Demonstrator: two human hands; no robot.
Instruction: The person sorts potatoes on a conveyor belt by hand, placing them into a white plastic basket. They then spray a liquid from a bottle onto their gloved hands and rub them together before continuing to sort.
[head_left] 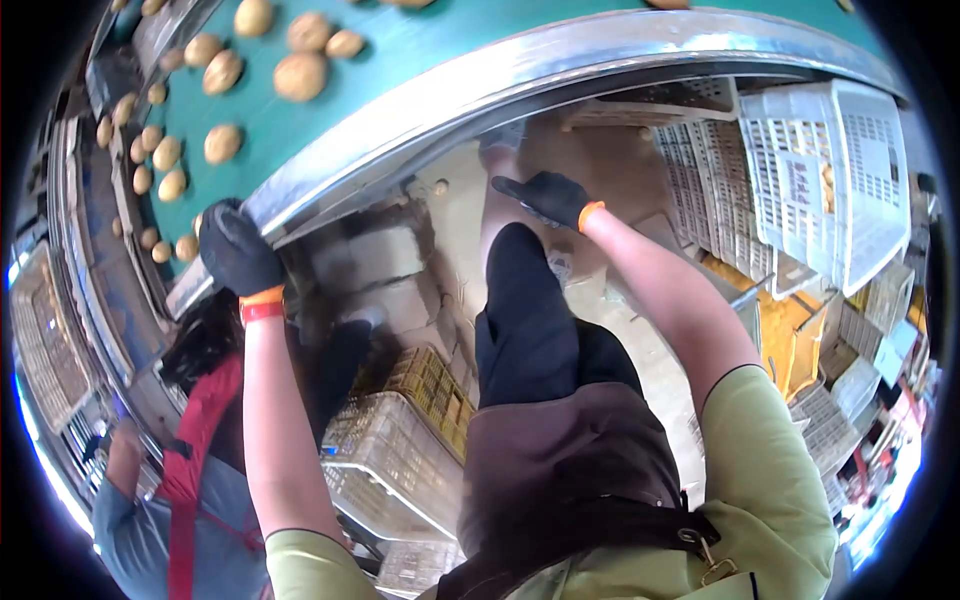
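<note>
Green belt (420, 45), left grip (240, 250) curled over metal rail (385, 135); right grip (550, 197) half-curled

Bright overall, with blown-out, blue-fringed glare at the 8 and 4 o'clock edges. Sharp highlights streak the rim (690, 48) at 1 o'clock; the crate (875, 180) at 2 is nearly washed out. Deep shadow lies beneath the rim toward 9. Fisheye distortion bows the rim, black fills the corners, and potatoes (300, 77) at 11 look soft.
</note>
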